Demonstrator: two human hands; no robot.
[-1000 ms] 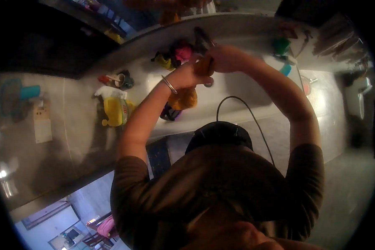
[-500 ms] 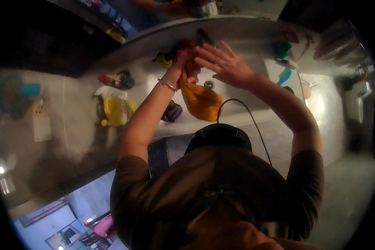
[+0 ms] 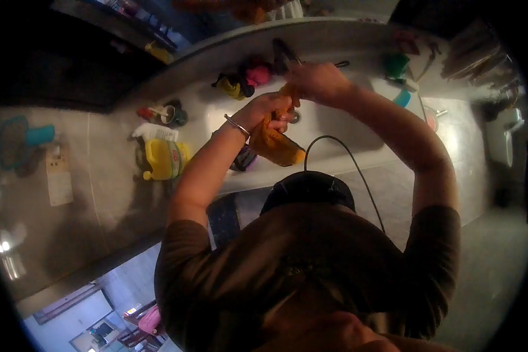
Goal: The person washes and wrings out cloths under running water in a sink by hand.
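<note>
An orange-yellow cloth [image 3: 273, 144] hangs over the white sink basin [image 3: 346, 132], its lower end loose. My left hand [image 3: 273, 111], with a metal bangle at the wrist, has its fingers wrapped round the middle of the cloth. Close above it, my right hand [image 3: 320, 82] is closed on the cloth's upper end, beside the dark faucet [image 3: 284, 54]. Part of the drain shows just right of my left hand. A dark and purple item [image 3: 244, 158] lies partly behind my left wrist.
Left of the basin are a yellow bottle [image 3: 164, 158] and a dark cup [image 3: 175, 113]. Pink [image 3: 258, 74] and yellow-black [image 3: 232, 86] items sit behind the basin. At the right are a green item [image 3: 396, 66] and a blue item [image 3: 402, 98]. A black cable [image 3: 358, 167] curves near my body.
My right hand, spread open before, has closed on the cloth's upper end. The cloth is more bunched, and its lower end has shifted slightly left and up.
</note>
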